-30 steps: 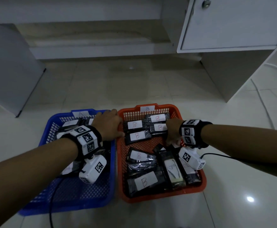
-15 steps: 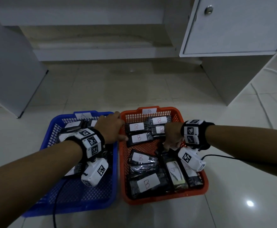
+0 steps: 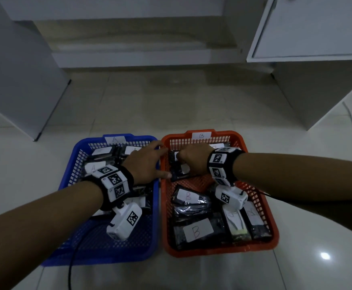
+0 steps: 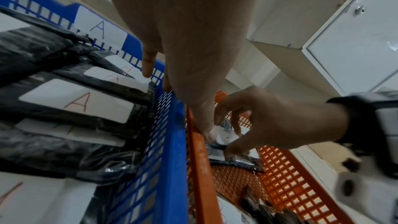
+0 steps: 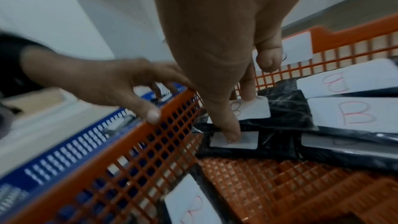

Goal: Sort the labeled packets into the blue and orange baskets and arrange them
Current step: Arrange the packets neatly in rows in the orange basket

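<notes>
We see a blue perforated plastic basket (image 3: 150, 243) on the tiled floor, tagged "A" at its far rim. It holds black plastic-wrapped packets with white "A" labels (image 4: 75, 103), lying under and to the left of our left hand (image 3: 148, 164). That hand is spread wide over the seam where the two baskets touch, its fingers straight. The thumb rests on the rim of the orange one and the fingertips (image 5: 153, 114) reach along the two touching rims. It grips nothing.

Just to its right sits the orange perforated plastic basket (image 3: 273, 233), tagged "B" at its far rim, with black packets bearing white "B" labels (image 3: 196, 231) filling the near end and more stacked at the far end. Our right hand (image 3: 191, 159) is inside the far left corner, just beside the left hand, fingers bent downward. Its thumb presses the white label of one black packet (image 5: 264, 144) lying against the basket wall, and another finger touches the label of the packet (image 5: 286, 108) beyond it. We cannot tell whether the hand actually clasps either packet.
</notes>
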